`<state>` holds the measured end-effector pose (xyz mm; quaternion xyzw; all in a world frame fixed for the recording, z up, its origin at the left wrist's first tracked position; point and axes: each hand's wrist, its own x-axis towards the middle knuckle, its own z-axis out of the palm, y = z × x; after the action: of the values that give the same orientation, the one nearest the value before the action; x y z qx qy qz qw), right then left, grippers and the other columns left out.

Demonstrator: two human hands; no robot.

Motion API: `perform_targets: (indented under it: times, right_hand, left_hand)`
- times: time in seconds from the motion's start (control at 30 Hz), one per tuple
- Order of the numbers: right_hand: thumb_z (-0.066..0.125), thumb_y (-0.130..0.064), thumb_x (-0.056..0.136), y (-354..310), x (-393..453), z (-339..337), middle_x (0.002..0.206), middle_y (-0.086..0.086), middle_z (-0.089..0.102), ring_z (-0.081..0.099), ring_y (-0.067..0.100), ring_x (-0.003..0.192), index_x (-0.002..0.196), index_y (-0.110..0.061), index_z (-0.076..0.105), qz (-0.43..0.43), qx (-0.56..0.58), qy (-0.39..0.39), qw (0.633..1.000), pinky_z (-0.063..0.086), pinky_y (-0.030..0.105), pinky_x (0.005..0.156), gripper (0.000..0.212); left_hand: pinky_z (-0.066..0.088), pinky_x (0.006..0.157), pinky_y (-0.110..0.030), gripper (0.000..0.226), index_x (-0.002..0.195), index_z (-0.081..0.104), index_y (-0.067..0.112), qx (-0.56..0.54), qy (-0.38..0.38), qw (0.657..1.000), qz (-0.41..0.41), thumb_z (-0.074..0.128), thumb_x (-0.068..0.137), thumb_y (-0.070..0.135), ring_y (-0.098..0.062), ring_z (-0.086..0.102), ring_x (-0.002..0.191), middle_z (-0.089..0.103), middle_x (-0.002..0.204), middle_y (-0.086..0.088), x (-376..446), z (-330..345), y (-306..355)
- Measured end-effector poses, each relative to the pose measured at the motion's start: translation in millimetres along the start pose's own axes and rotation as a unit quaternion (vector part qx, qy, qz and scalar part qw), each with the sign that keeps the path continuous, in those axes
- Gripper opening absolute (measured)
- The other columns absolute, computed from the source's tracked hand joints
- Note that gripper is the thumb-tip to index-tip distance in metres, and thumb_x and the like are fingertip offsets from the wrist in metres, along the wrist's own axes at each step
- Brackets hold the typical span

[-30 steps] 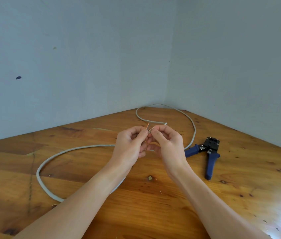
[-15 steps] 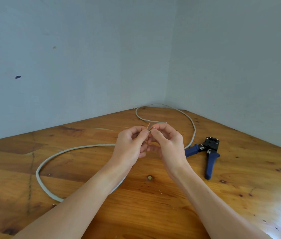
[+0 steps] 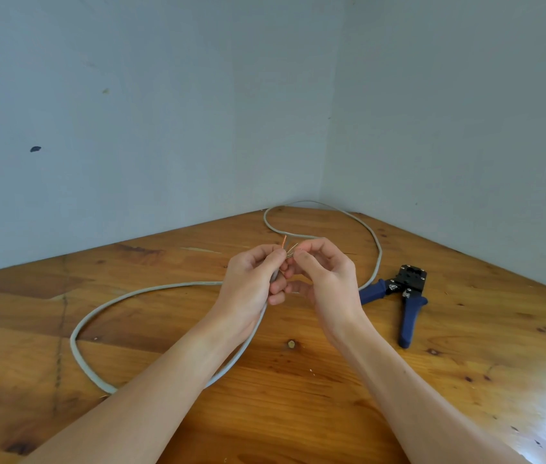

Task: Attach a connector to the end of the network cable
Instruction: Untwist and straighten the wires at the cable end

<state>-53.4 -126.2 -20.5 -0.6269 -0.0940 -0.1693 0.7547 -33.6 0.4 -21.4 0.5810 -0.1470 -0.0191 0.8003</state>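
Gripping the network cable (image 3: 151,291) end above the wooden table (image 3: 466,380), left hand (image 3: 248,289) curls round the jacket; right hand (image 3: 328,283) pinches the bared wires (image 3: 284,243). Cable looks light and floppy, strands thin and kink-prone; hold at the jacket edge. One cable, one crimping tool (image 3: 405,296), no connector visible.

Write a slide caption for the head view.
Both hands sort wires at the grey network cable end; crimper waits.
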Motion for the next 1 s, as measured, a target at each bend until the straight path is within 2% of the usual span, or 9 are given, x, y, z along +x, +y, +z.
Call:
perform_targets:
  times: [0.23, 0.4, 0.6, 0.73, 0.87, 1.0]
  right_hand:
    - [0.054, 0.002, 0.096, -0.5, -1.5, -0.5, 0.081, 0.024, 0.064, 0.064, 0.048, 0.074, 0.093, 0.002, 0.062, -0.009, 0.008, -0.011, 1.000, 0.054, 0.069, 0.070, 0.009]
    - [0.057, -0.006, 0.097, 1.2, -1.2, 0.7, 0.075, 0.017, 0.067, 0.067, 0.042, 0.066, 0.090, -0.002, 0.064, -0.022, -0.011, 0.001, 1.000, 0.061, 0.051, 0.062, 0.011]
    - [0.057, -0.005, 0.098, 0.5, -3.9, 4.0, 0.070, 0.010, 0.071, 0.071, 0.032, 0.063, 0.089, -0.006, 0.065, -0.056, -0.057, 0.034, 0.996, 0.062, 0.047, 0.063, 0.012]
    - [0.057, -0.001, 0.096, -1.3, -5.7, 5.5, 0.073, 0.014, 0.072, 0.072, 0.034, 0.066, 0.093, -0.007, 0.064, -0.068, -0.066, 0.048, 0.994, 0.063, 0.044, 0.063, 0.010]
    - [0.060, 0.000, 0.095, -2.8, -7.2, 6.5, 0.079, 0.004, 0.072, 0.072, 0.022, 0.068, 0.098, -0.011, 0.064, -0.076, -0.076, 0.059, 0.992, 0.060, 0.032, 0.060, 0.012]
    - [0.059, -0.001, 0.095, -2.3, -8.0, 6.3, 0.087, 0.001, 0.070, 0.073, 0.018, 0.072, 0.100, -0.016, 0.067, -0.082, -0.089, 0.072, 0.990, 0.062, 0.034, 0.061, 0.018]
  left_hand:
    - [0.036, 0.041, -0.022, 0.019, 0.086, 0.068, 0.005, -0.017, -0.009, 1.000, -0.009, 0.057, 0.099, 0.012, -0.011, 0.042, 0.049, 0.053, 0.069, -0.009, 0.8, -1.8, -0.7]
    - [0.036, 0.042, -0.023, 0.017, 0.089, 0.067, 0.003, -0.012, -0.009, 1.000, -0.012, 0.056, 0.100, 0.011, -0.012, 0.042, 0.050, 0.052, 0.070, -0.010, -0.2, -1.5, 0.6]
    - [0.036, 0.043, -0.023, 0.014, 0.094, 0.065, 0.000, -0.008, -0.006, 1.000, -0.004, 0.056, 0.100, 0.009, -0.014, 0.042, 0.051, 0.051, 0.070, -0.012, -2.2, 0.4, 3.7]
    - [0.035, 0.044, -0.024, 0.018, 0.099, 0.064, -0.007, 0.002, 0.004, 1.000, 0.003, 0.056, 0.099, 0.009, -0.014, 0.042, 0.052, 0.049, 0.075, -0.015, -2.8, 1.0, 5.0]
    - [0.036, 0.044, -0.024, 0.019, 0.101, 0.064, -0.008, 0.008, 0.013, 1.000, 0.000, 0.057, 0.099, 0.010, -0.013, 0.043, 0.052, 0.051, 0.075, -0.015, -3.4, 1.6, 4.8]
    - [0.036, 0.044, -0.024, 0.016, 0.100, 0.065, -0.005, 0.005, 0.023, 1.000, -0.006, 0.057, 0.099, 0.009, -0.012, 0.043, 0.052, 0.052, 0.078, -0.014, -4.4, 2.0, 4.3]
